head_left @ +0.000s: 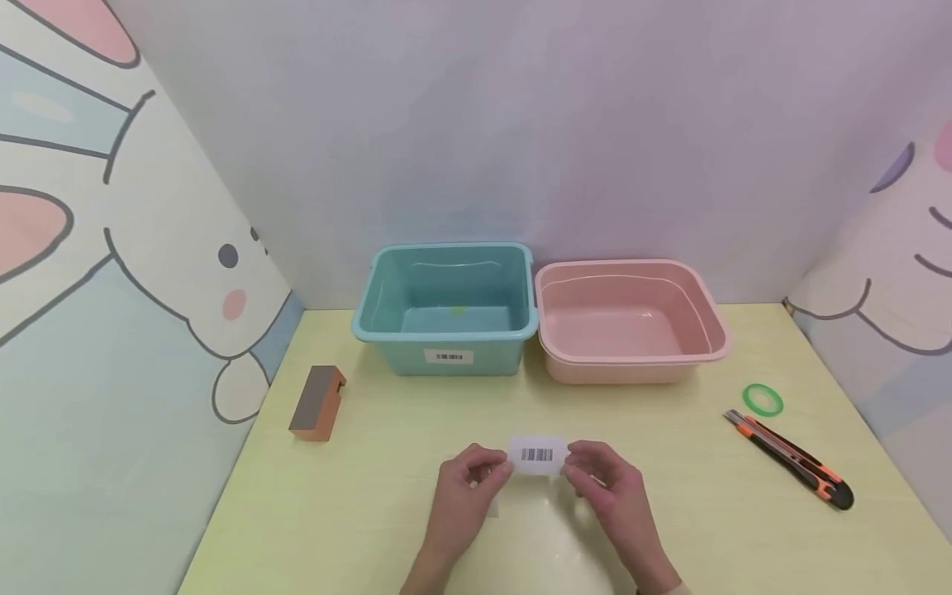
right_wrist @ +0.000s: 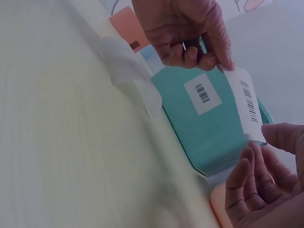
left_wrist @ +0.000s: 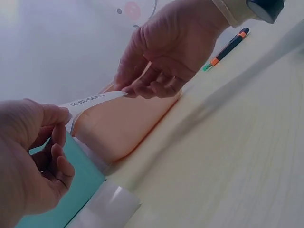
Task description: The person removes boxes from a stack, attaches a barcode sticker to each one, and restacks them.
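A white barcode label (head_left: 537, 455) is stretched between both hands above the table. My left hand (head_left: 464, 504) pinches its left end between thumb and fingertips. At the other end, my right hand (head_left: 613, 504) pinches the label's edge the same way. Below the left hand lies a pale, curled strip (right_wrist: 133, 76), which looks like backing paper and is only partly seen in the head view. Behind the hands stands a teal basin (head_left: 446, 357) with another barcode label (head_left: 449, 356) stuck on its front. A pink basin (head_left: 632, 372) sits right beside it.
An orange-brown block with a grey top (head_left: 318, 402) lies at the table's left. On the right are a green tape ring (head_left: 763, 400) and a black-and-orange utility knife (head_left: 792, 459) with some blade showing. Walls (head_left: 476, 124) enclose the table's back and sides.
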Demonstrator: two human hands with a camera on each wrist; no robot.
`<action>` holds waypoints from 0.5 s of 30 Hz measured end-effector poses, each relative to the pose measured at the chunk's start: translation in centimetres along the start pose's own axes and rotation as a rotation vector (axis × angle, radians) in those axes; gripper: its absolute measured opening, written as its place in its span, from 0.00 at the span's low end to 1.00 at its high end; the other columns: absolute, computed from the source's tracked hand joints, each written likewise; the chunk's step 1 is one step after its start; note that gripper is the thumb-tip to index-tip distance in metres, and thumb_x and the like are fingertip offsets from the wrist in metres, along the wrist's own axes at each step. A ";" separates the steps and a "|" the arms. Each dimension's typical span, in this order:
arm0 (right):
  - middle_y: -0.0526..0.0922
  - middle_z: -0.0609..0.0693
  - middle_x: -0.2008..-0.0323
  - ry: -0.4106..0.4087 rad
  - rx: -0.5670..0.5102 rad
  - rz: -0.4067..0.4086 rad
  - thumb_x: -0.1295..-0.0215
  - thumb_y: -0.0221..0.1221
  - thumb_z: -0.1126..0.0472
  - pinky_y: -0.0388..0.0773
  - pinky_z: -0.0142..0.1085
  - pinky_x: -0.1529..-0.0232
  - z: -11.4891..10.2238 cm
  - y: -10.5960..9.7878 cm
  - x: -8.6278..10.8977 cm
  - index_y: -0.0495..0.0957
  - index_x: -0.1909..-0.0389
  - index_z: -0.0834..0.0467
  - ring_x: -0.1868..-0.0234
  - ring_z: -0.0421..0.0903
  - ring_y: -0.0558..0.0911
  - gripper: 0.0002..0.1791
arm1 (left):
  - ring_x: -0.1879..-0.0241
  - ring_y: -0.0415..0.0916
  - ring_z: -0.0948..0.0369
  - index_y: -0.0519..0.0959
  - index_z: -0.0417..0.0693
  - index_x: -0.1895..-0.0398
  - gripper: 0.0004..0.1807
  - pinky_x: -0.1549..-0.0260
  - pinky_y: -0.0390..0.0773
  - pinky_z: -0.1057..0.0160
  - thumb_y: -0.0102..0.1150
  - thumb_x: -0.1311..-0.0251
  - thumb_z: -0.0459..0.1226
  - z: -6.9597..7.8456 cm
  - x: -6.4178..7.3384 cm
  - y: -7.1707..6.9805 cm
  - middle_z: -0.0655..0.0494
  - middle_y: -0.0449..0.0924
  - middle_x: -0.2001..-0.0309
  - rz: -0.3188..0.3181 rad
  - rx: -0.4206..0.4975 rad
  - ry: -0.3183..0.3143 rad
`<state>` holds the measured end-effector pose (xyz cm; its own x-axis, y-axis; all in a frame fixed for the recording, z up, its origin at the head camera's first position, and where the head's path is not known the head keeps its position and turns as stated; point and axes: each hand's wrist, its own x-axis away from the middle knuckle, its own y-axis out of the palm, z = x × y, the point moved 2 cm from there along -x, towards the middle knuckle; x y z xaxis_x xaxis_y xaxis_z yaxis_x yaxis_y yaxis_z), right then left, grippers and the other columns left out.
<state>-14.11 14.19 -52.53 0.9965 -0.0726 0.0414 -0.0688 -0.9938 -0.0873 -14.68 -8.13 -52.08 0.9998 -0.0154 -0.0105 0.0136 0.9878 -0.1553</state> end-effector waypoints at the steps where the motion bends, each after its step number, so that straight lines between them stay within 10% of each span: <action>1: 0.87 0.55 0.64 0.014 0.000 -0.002 0.33 0.69 0.68 0.82 0.36 0.66 0.2 0.0 0.0 0.84 0.52 0.62 0.67 0.46 0.84 0.10 | 0.71 0.72 0.68 0.89 0.49 0.60 0.04 0.67 0.72 0.71 0.72 0.35 0.38 0.0 -0.1 0.1 0.60 0.81 0.69 -0.011 0.018 -0.007; 9: 0.87 0.54 0.68 0.013 0.051 0.033 0.33 0.69 0.66 0.78 0.35 0.70 0.9 -0.4 -0.2 0.86 0.61 0.61 0.73 0.47 0.82 0.03 | 0.71 0.72 0.68 0.89 0.46 0.60 0.05 0.68 0.71 0.72 0.72 0.35 0.37 -0.2 -0.7 1.4 0.58 0.82 0.69 -0.012 0.033 0.018; 15: 0.89 0.47 0.67 -0.183 0.456 0.162 0.36 0.72 0.67 0.81 0.32 0.68 1.5 -1.9 -1.1 0.86 0.64 0.55 0.71 0.36 0.82 0.05 | 0.72 0.69 0.70 0.90 0.47 0.60 0.04 0.70 0.71 0.71 0.71 0.34 0.36 -1.0 -2.3 4.2 0.61 0.82 0.68 -0.005 -0.099 0.079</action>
<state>-15.00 16.23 -53.90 0.9696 -0.1662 -0.1797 -0.2359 -0.8303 -0.5049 -16.91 -4.12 -53.72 0.9956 -0.0366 -0.0861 0.0137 0.9676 -0.2522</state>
